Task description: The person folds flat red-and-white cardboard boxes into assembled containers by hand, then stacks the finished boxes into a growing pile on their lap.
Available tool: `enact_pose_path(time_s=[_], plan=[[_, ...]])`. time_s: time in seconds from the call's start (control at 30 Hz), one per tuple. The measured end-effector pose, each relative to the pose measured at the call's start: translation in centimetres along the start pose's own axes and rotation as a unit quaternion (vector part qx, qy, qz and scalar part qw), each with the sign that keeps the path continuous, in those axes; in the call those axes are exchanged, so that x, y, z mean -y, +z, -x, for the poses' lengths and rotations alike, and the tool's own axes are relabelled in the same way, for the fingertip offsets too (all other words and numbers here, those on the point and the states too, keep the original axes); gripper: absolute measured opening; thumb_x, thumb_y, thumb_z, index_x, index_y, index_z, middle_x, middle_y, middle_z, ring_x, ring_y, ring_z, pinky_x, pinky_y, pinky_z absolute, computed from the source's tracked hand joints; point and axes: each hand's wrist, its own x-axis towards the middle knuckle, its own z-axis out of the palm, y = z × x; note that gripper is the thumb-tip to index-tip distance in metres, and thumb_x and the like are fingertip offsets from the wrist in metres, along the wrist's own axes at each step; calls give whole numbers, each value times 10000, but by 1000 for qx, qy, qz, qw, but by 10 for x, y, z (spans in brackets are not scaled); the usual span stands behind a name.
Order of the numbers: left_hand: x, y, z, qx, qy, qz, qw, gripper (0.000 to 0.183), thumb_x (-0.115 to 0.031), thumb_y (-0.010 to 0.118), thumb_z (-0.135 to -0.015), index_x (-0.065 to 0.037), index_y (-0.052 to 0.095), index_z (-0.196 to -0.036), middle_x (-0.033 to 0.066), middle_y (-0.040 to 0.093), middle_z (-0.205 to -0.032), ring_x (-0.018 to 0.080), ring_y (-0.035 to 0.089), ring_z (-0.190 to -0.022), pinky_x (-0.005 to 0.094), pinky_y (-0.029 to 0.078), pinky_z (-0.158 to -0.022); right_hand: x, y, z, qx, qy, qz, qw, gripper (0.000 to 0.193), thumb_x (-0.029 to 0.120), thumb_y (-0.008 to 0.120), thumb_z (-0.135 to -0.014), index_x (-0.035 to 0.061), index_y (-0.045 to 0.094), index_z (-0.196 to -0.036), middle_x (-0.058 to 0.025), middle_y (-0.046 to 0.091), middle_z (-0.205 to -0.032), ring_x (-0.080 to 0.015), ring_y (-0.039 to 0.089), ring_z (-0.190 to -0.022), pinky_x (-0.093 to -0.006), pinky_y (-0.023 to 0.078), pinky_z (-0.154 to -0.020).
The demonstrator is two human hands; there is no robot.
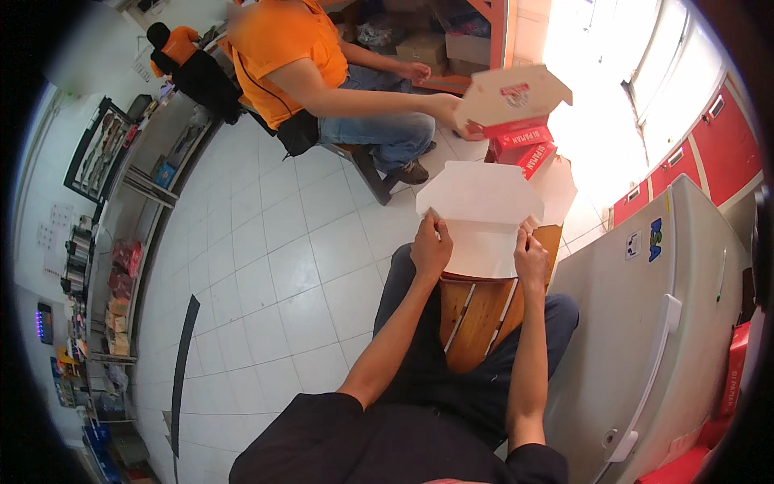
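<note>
An unfolded cardboard box point(480, 242) with a white inside stands on the wooden bench point(468, 339) between my knees, its lid raised on the far side. My left hand point(432, 248) is closed on the box's left corner where the lid meets the side. At the opposite corner, my right hand point(530, 258) pinches the folded right flap. Another white cardboard piece point(556, 189) lies partly behind the box on the right. Beyond it are red boxes point(524, 145), stacked unevenly.
A co-worker in an orange shirt point(278, 56) sits across from me, one hand at another open cardboard box point(516, 93). A refrigerator point(645, 323) stands close on my right. Metal shelving point(145, 189) lines the left wall, where another person point(181, 52) stands. Red lockers point(717, 145) are far right.
</note>
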Motion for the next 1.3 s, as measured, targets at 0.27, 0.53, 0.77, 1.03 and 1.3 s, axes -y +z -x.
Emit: enact_pose_path(time_s=[0.27,0.53,0.77,1.03,1.3], plan=[[-9,-4,2,14,-7,-5,1000,153,-222,545,-982,-69,534,-982,147,656,-922,387,650,-873,505,495,-725,-1,-3,2,2,0,23,1000,528,503,448,-1004,81,725,-1159,-288,708,-989,-462,675,-998,-513,520,-907],[0,3,-4,19,-7,-32,999,190,-252,521,-988,-67,550,-1022,156,678,-959,412,652,-934,527,505,-767,-15,10,-2,-56,-64,-54,995,469,461,492,-1002,81,717,-1158,-263,713,-939,-453,686,-924,-518,529,-856],[4,2,-2,2,24,-38,999,220,-273,507,-1006,-62,559,-1040,167,677,-1010,425,650,-958,528,505,-789,-13,10,1,-39,-43,-90,994,472,466,510,-996,61,730,-1101,-247,719,-916,-437,694,-905,-493,536,-833],[6,1,1,10,-3,-12,1000,249,-295,491,-1023,-53,550,-1005,170,657,-982,414,636,-954,511,491,-790,-4,-24,-18,-16,-55,35,998,579,554,533,-960,14,738,-928,-249,702,-792,-427,701,-791,-501,554,-762],[1,1,4,39,-46,11,998,268,-311,474,-1041,-56,546,-1002,153,649,-974,389,640,-893,500,494,-752,90,-87,-139,-162,-282,92,941,462,272,728,-860,109,577,-1264,-156,620,-1287,-326,614,-1141,-435,505,-956]])
